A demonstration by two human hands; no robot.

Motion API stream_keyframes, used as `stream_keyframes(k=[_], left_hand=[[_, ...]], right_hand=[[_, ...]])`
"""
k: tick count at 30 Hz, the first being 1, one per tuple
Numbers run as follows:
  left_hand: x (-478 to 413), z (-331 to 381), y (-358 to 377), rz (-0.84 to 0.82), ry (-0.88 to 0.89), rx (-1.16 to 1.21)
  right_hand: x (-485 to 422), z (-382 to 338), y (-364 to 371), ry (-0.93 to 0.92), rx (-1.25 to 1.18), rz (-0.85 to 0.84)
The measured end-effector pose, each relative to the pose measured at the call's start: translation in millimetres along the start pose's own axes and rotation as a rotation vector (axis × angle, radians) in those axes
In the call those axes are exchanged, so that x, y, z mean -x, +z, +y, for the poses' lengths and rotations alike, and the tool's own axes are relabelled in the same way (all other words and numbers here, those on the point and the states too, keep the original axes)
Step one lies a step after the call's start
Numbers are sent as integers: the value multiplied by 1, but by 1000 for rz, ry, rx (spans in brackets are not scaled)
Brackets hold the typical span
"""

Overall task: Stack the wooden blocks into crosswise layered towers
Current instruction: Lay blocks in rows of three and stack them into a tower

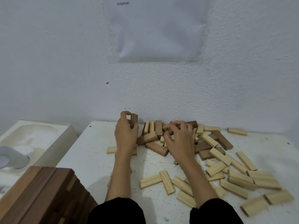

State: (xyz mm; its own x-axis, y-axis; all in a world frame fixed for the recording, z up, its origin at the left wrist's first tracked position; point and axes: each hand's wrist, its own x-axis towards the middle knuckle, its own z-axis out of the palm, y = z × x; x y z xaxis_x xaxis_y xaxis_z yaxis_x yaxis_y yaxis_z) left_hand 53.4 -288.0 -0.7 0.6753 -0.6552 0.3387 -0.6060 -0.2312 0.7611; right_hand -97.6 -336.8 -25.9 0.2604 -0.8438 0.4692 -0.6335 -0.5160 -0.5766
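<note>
My left hand (126, 133) grips a dark brown block (134, 120) and holds it upright near the wall. My right hand (179, 139) reaches into the heap of mixed blocks (155, 138) at the back of the table, its fingers curled over a dark block (192, 123); whether it holds one is hidden. Pale blocks (233, 175) lie scattered over the right half of the table. A crosswise tower of dark blocks (43, 194) stands at the near left.
The white table (90, 152) meets a white wall at the back. A white foam tray (34, 139) with a roll of tape (9, 159) lies to the left. A paper sheet (158, 29) hangs on the wall.
</note>
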Motion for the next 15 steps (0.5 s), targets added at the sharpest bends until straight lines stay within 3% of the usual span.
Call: stream_keyframes(k=[5,11,15], left_hand=[[1,13,6,-105,-36,-22],[8,17,14,-154,-5,-97],[4,11,13,-189,-39,-125]], right_hand=[[0,-1,-1,0,4,-5],[1,-2,1,-193,45,1],[1,-1,1,-176,14,-1]])
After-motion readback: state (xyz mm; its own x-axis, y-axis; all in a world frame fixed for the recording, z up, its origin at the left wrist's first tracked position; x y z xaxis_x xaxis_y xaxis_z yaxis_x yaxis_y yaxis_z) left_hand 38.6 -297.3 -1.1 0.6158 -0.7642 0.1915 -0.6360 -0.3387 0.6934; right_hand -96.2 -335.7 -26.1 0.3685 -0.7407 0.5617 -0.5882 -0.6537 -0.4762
